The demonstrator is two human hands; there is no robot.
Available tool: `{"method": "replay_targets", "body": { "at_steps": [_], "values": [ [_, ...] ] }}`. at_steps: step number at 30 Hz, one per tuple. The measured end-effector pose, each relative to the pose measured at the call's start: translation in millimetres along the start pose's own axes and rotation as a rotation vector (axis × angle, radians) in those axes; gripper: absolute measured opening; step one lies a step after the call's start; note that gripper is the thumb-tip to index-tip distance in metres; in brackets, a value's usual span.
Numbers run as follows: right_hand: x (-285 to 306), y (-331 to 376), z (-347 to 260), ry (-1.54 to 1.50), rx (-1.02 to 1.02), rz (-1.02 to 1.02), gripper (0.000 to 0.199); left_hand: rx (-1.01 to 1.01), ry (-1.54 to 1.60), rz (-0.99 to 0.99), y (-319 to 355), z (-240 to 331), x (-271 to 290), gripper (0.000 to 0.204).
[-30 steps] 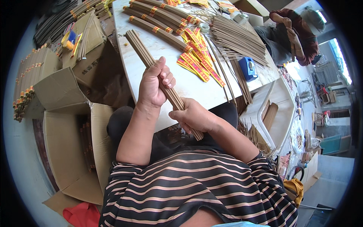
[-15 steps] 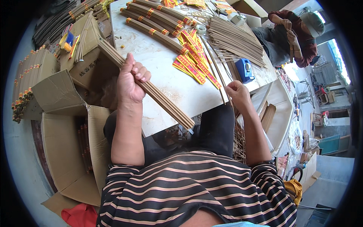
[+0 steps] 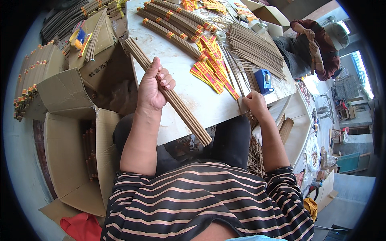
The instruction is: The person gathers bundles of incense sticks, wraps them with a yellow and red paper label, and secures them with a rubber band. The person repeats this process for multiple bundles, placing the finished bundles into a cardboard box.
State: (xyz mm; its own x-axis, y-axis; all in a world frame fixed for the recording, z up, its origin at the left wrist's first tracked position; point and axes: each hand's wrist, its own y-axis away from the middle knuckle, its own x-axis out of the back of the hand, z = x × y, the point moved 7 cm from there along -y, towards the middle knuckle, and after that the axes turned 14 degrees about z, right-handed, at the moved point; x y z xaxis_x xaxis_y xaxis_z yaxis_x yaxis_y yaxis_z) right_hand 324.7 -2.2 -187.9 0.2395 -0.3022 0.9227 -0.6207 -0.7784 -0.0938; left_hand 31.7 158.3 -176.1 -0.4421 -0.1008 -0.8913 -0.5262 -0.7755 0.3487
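Observation:
My left hand (image 3: 155, 89) is wrapped round a bundle of brown incense sticks (image 3: 185, 113), which slants from upper left down over the table's near edge. My right hand (image 3: 257, 105) rests at the near right of the white table (image 3: 215, 107), thumb and fingers pinched together by the lower ends of a few loose sticks (image 3: 229, 64); what is between the fingertips I cannot make out. Just beyond lie red and yellow paper labels (image 3: 209, 78) and a blue tape dispenser (image 3: 263, 81). Behind them spreads a pile of unwrapped incense sticks (image 3: 255, 50).
Label-banded incense bundles (image 3: 175, 38) lie along the table's far left. To my left stands an open cardboard box (image 3: 70, 150) with bundles inside. More bundles (image 3: 34, 76) are stacked at the far left. Another person (image 3: 311, 48) works beyond the table at right.
The view has shifted slightly, so the table appears farther right. The lower ends of the left-hand bundle now look more even. My right hand stays by the loose sticks, fingers still pinched.

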Motion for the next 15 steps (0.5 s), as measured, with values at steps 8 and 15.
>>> {"method": "replay_targets", "body": {
  "at_steps": [8, 15],
  "values": [
    [2.6, -3.7, 3.2, -0.125, 0.069, 0.084, 0.02, 0.015, 0.004, -0.014, -0.4, -0.2, 0.8, 0.03],
    [6.4, -3.3, 6.3, -0.165, 0.03, 0.124, 0.022, 0.02, 0.004, -0.007, -0.4, -2.0, -0.1, 0.03]
  ]
}}
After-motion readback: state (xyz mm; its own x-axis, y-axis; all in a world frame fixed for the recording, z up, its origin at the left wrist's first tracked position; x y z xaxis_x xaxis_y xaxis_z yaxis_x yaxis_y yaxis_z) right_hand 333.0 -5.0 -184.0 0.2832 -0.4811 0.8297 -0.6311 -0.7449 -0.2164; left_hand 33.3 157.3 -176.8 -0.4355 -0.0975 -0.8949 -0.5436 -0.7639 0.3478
